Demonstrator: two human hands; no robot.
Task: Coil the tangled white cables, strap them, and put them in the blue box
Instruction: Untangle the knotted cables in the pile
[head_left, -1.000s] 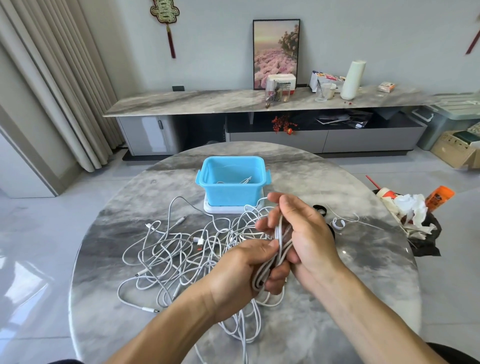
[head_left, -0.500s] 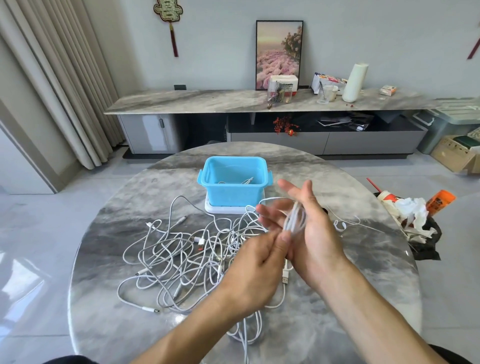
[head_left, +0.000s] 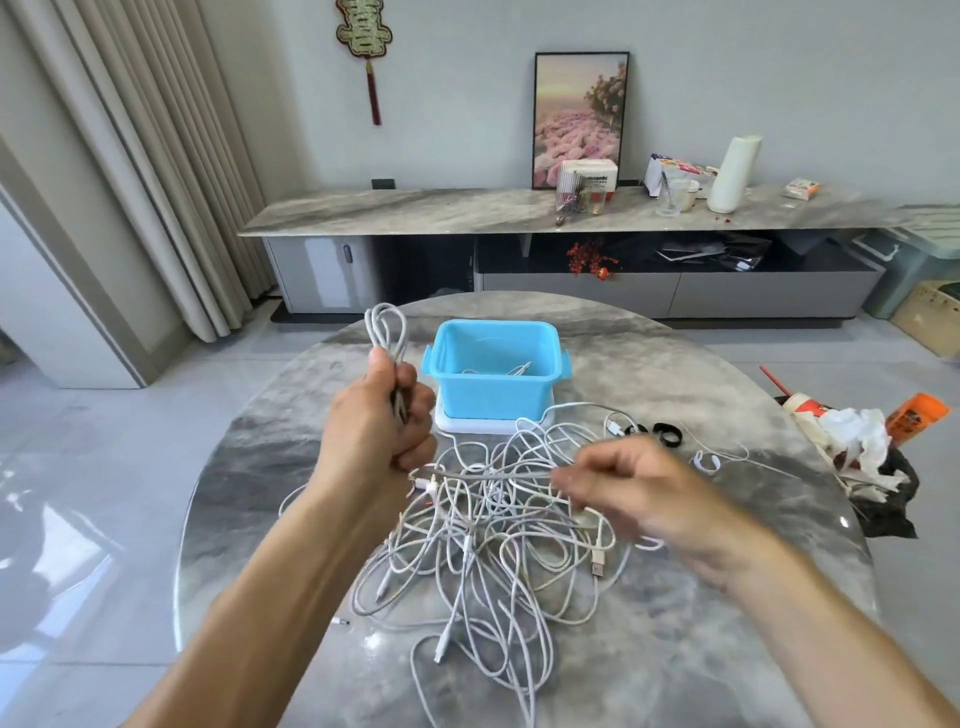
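Your left hand (head_left: 382, 415) is fisted around a part-wound coil (head_left: 387, 332); its loops stick up out of the fist toward 12 o'clock. One strand (head_left: 498, 474) runs taut from the bottom of that fist toward 3 o'clock into your right hand (head_left: 639, 493), which is motion-blurred. It looks pinched on the strand, but I cannot tell for sure.

Handling, my read: the cable is light, limp and smooth-jacketed, so it will slip through a loose pinch and spring out of the coil if the fist relaxes. Grip the coil at its waist where the loops cross, and feed with the fingertips near the fist, not by the plugs.

The tangle (head_left: 498, 545) lies on the marble table (head_left: 675, 649), directly below and between your hands, running toward 6 o'clock. The strand count is not readable, though there are several cables, with plug ends visible on at least four or five.

There is one blue box (head_left: 496, 376) at 12 o'clock past the tangle, sitting on a white lid (head_left: 488, 426), with some cable already inside. Two black straps (head_left: 660, 434) lie at about 2 o'clock, just beyond the tangle.
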